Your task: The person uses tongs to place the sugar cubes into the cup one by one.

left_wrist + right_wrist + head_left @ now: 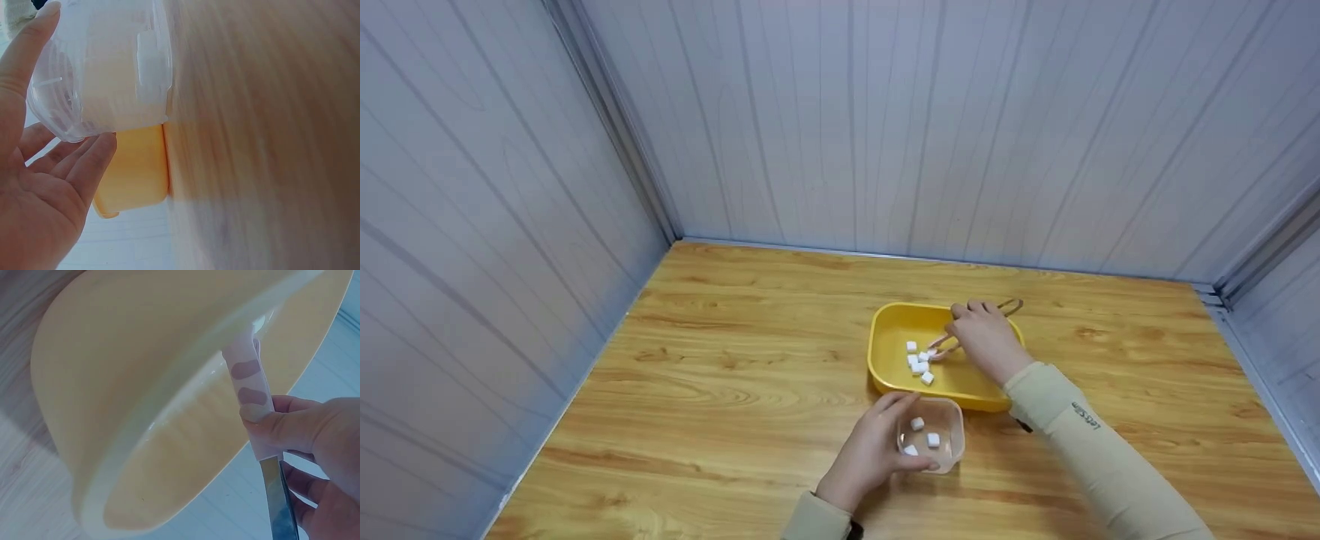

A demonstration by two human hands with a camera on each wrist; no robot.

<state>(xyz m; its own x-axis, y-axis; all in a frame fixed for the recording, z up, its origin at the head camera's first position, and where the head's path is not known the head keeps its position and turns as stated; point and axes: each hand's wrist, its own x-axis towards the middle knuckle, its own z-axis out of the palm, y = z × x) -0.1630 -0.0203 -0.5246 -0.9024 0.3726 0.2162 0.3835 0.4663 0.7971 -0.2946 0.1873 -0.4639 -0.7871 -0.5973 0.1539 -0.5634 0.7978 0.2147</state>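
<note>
Three small white cubes (933,440) lie in a clear square plastic container (958,441), which the left hand (876,444) holds between thumb and fingers. Just beyond it, a yellow rounded rectangular tray (898,324) stands on the wood-grain table (735,352), with several more white cubes (919,367) clustered inside. The right hand (988,337) pinches slim metal tongs with pink ends (252,382), their tips down among that cluster; whether they grip a cube cannot be told.

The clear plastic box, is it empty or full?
Neither, it's partly filled: in the head view, the clear plastic container shows three white cubes inside, with bare floor between them.
</note>
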